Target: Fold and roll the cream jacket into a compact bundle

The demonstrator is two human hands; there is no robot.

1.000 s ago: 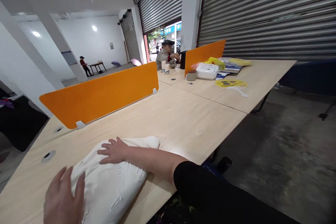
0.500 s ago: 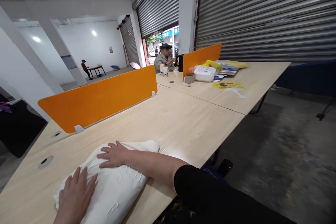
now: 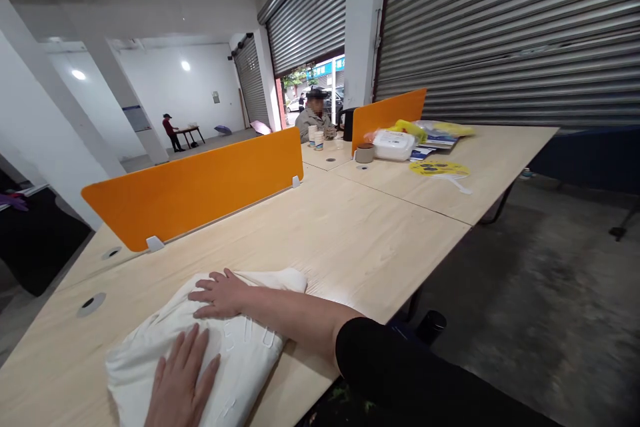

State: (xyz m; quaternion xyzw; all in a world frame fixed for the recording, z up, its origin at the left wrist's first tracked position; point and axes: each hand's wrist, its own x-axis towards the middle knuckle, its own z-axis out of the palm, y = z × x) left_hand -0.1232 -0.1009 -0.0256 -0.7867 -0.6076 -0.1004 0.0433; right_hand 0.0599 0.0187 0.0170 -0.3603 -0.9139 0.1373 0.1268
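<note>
A folded white cloth (image 3: 250, 353), thick like a garment and marked with raised letters, lies on the pale wooden table in front of me. My left hand (image 3: 183, 377) rests flat on its near part, fingers stretched forward and the thumb a little apart. Farther along, my right hand (image 3: 219, 295) presses on the far edge with spread fingers, and its forearm crosses over the cloth. Neither hand grips anything. Wrinkles run along the cloth's left side, and part of the lettering is hidden by my hands.
Orange dividers (image 3: 200, 187) stand on the table (image 3: 350, 233). Toward the far end are a tape roll (image 3: 365, 153), a white plastic container (image 3: 393, 145), a yellow fan (image 3: 439, 168) and paper cups (image 3: 316, 138). A person (image 3: 315, 117) sits beyond; another stands farther back.
My left hand has slid rightward across the cloth, uncovering more of its wrinkled left side. My right hand stays at about the same spot on it. The view has shifted slightly.
</note>
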